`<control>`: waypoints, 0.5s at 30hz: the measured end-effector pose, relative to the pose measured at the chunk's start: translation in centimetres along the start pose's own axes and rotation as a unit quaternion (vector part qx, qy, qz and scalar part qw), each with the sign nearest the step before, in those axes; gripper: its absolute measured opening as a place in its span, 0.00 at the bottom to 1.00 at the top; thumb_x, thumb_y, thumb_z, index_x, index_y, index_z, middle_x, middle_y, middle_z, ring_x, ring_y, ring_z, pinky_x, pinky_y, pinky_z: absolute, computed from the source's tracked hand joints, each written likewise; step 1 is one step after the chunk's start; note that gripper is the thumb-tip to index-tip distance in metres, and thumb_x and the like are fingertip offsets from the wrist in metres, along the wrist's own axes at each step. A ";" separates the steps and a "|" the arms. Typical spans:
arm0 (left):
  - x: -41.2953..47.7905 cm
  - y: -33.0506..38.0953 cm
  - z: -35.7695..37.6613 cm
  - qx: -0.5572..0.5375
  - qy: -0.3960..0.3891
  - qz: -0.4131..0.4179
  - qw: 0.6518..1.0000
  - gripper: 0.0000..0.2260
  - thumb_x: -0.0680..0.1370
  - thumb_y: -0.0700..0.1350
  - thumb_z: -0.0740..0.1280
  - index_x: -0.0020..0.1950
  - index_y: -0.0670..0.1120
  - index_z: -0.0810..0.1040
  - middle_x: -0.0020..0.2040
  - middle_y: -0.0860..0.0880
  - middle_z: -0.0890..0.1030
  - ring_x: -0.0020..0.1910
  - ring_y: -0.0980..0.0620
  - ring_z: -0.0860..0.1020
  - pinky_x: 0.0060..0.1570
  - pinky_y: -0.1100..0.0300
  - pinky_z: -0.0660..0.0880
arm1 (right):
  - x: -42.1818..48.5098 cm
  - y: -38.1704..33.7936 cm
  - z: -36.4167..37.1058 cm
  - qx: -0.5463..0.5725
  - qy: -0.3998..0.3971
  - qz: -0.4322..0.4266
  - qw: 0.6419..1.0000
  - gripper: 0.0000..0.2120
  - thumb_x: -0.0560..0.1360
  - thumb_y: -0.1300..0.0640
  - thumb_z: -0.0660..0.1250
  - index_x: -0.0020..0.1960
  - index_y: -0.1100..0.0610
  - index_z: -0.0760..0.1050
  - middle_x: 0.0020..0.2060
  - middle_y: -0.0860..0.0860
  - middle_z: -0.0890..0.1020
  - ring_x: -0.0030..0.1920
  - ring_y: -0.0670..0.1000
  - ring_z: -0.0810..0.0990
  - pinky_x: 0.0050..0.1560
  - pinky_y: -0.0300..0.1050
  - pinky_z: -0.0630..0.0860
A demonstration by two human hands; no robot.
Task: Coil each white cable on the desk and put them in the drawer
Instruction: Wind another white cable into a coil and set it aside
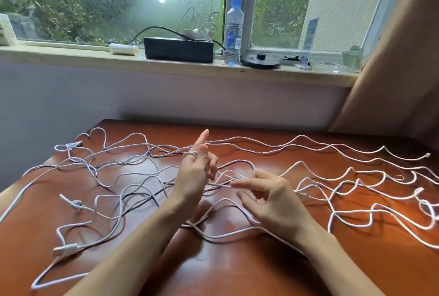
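Nearest us, two bare forearms reach over a red-brown desk (237, 272), and a white USB plug (65, 249) lies near its front left edge. Just beyond, the right hand (273, 193) hovers low, forefinger and thumb stretched leftward and parted, the other fingers loosely curled; nothing is clasped in it that we can see, though a strand passes at the forefinger's tip. The left hand (194, 172) stands upright beside it, forefinger pointing up, remaining fingers curled in, with a few tight turns of white cable (190, 153) wound round what seems the thumb. The other cables (256, 152) sprawl crossing over the whole desk. We judge them light, limp and slightly springy, so turns may slip off; each is best taken near a plug end and fed through the fingers, since a tug mid-length would drag its neighbours. No drawer shows. Farthest, a windowsill (166, 65) carries a black box (179, 49) and a water bottle (234, 32)
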State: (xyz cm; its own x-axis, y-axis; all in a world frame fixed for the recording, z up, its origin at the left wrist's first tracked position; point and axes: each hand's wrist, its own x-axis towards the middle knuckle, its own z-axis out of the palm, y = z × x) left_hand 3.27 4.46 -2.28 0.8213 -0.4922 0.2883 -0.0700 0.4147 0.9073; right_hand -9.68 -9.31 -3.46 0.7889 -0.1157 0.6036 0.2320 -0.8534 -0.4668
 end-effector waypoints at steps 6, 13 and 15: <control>-0.9 -0.3 0.5 0.155 -0.055 0.138 0.977 0.22 0.85 0.50 0.56 0.80 0.52 0.62 0.36 0.48 0.70 0.35 0.51 0.67 0.39 0.63 0.69 | 0.2 -0.2 -0.7 -0.041 0.081 -0.011 0.996 0.10 0.76 0.59 0.73 0.55 0.48 0.83 0.40 0.40 0.76 0.35 0.43 0.77 0.39 0.40 0.76; -0.5 0.1 0.0 0.171 -0.033 0.190 0.966 0.22 0.86 0.49 0.55 0.81 0.53 0.62 0.37 0.49 0.73 0.37 0.52 0.72 0.47 0.60 0.74 | 0.2 -0.2 -1.0 -0.125 0.137 0.068 0.980 0.17 0.72 0.40 0.73 0.58 0.44 0.79 0.29 0.42 0.75 0.31 0.48 0.78 0.33 0.48 0.76; -0.5 0.1 -0.1 0.185 -0.030 0.197 0.962 0.22 0.86 0.49 0.55 0.81 0.54 0.61 0.37 0.47 0.73 0.37 0.52 0.72 0.48 0.58 0.73 | 0.0 -0.1 -1.0 -0.132 0.136 0.083 0.978 0.18 0.71 0.34 0.70 0.54 0.44 0.79 0.28 0.44 0.74 0.30 0.49 0.77 0.33 0.48 0.74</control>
State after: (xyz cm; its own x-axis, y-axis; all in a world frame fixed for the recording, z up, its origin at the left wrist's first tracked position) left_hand 2.87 4.82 -2.40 0.6556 -0.4006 0.6401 -0.5761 0.2828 0.7669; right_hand -10.27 -9.71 -2.74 0.6148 -0.3647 0.6993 -0.0700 -0.9084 -0.4122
